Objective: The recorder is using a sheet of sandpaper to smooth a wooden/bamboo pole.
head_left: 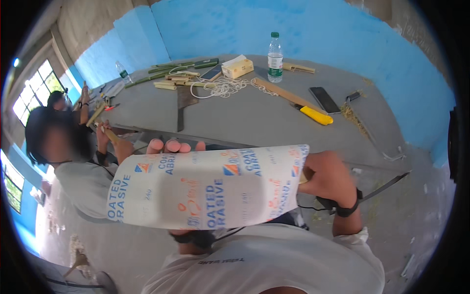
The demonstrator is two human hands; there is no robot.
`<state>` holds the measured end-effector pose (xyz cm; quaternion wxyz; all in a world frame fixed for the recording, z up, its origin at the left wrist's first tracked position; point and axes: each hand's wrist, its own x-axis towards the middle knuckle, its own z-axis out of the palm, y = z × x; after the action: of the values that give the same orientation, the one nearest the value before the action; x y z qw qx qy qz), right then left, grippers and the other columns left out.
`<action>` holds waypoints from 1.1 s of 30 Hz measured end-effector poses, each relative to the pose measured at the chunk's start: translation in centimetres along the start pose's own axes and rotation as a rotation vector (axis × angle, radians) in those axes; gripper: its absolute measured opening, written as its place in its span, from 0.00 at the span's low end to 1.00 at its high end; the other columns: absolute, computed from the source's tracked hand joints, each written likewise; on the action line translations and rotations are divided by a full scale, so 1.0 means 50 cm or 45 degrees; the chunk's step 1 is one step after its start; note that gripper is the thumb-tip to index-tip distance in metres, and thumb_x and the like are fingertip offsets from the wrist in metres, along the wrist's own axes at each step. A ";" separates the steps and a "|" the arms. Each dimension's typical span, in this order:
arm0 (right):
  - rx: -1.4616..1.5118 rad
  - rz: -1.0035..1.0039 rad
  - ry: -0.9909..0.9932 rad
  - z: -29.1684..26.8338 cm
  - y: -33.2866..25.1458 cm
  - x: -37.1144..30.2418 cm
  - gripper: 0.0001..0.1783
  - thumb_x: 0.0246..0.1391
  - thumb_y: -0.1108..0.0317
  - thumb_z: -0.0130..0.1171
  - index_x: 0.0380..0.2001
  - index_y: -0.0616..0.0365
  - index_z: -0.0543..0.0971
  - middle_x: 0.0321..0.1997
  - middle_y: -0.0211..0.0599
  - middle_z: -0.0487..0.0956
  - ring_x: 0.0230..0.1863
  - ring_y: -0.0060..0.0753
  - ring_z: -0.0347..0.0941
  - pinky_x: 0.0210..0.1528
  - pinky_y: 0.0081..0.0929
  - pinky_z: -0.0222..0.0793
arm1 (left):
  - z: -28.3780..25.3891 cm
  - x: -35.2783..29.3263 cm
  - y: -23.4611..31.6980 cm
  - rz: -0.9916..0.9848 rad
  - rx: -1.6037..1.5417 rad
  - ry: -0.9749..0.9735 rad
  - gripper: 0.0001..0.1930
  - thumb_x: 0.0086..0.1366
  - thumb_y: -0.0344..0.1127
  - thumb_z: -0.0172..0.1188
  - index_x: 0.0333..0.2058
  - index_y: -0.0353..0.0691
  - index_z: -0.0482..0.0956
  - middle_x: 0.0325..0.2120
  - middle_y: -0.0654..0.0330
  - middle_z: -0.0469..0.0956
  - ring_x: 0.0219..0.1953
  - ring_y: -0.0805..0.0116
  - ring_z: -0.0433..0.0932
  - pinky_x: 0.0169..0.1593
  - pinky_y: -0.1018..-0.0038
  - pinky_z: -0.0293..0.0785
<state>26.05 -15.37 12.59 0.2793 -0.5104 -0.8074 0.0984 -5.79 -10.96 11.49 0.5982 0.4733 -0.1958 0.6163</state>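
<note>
A curved sheet of sandpaper (196, 191) spans the space in front of my chest, its pale printed backing toward me. My left hand (171, 146) is mostly hidden behind the sheet; its fingertips curl at the top edge and its wrist shows below. At the sheet's right edge, my right hand (327, 177) is closed, thumb and fingers bent. A small tan piece shows beside those fingers, and I cannot make out what it is.
On the grey table (235, 117) beyond lie a yellow utility knife (316, 115), a phone (324, 100), a cleaver (185, 103), white cord (227, 88), bamboo pieces (166, 85) and a tissue pack (237, 67). A bottle (275, 61) stands there. A co-worker (81, 161) sits at left.
</note>
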 end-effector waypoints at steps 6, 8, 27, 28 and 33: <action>0.088 0.076 -0.138 0.014 0.011 0.025 0.22 0.37 0.52 0.76 0.25 0.58 0.79 0.21 0.46 0.76 0.23 0.54 0.72 0.26 0.38 0.67 | 0.038 -0.063 0.011 -0.150 0.271 0.288 0.36 0.71 0.57 0.52 0.66 0.33 0.60 0.65 0.34 0.60 0.69 0.41 0.60 0.69 0.44 0.61; 0.159 0.068 -0.120 0.020 0.003 0.016 0.22 0.37 0.53 0.77 0.26 0.58 0.80 0.21 0.46 0.76 0.23 0.53 0.72 0.27 0.37 0.68 | 0.047 -0.056 0.017 -0.249 -0.110 0.319 0.39 0.70 0.57 0.52 0.67 0.29 0.57 0.65 0.31 0.60 0.69 0.38 0.60 0.69 0.46 0.60; -0.086 0.237 -0.195 0.002 0.053 -0.007 0.22 0.36 0.62 0.74 0.35 0.61 0.81 0.25 0.51 0.80 0.28 0.56 0.77 0.32 0.38 0.73 | -0.048 -0.225 0.146 -0.522 2.074 0.643 0.35 0.64 0.49 0.63 0.62 0.31 0.68 0.51 0.39 0.77 0.54 0.45 0.77 0.59 0.59 0.73; -0.101 0.247 -0.212 0.006 0.059 -0.017 0.22 0.36 0.62 0.74 0.35 0.61 0.81 0.25 0.51 0.80 0.28 0.56 0.77 0.32 0.38 0.73 | -0.041 -0.232 0.135 -0.532 2.053 0.656 0.35 0.64 0.49 0.63 0.62 0.31 0.68 0.51 0.39 0.77 0.54 0.45 0.77 0.59 0.59 0.73; -0.016 -0.075 -0.205 0.001 0.093 -0.002 0.20 0.42 0.58 0.73 0.35 0.60 0.81 0.30 0.51 0.81 0.31 0.57 0.77 0.34 0.41 0.72 | -0.033 -0.156 0.082 -0.575 1.351 0.681 0.39 0.63 0.56 0.60 0.63 0.32 0.66 0.56 0.39 0.72 0.59 0.42 0.71 0.62 0.53 0.69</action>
<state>29.64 -13.33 10.45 0.2128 -0.4787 -0.8424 0.1259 -11.41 -14.80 5.67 0.4258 0.5645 0.3972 0.5850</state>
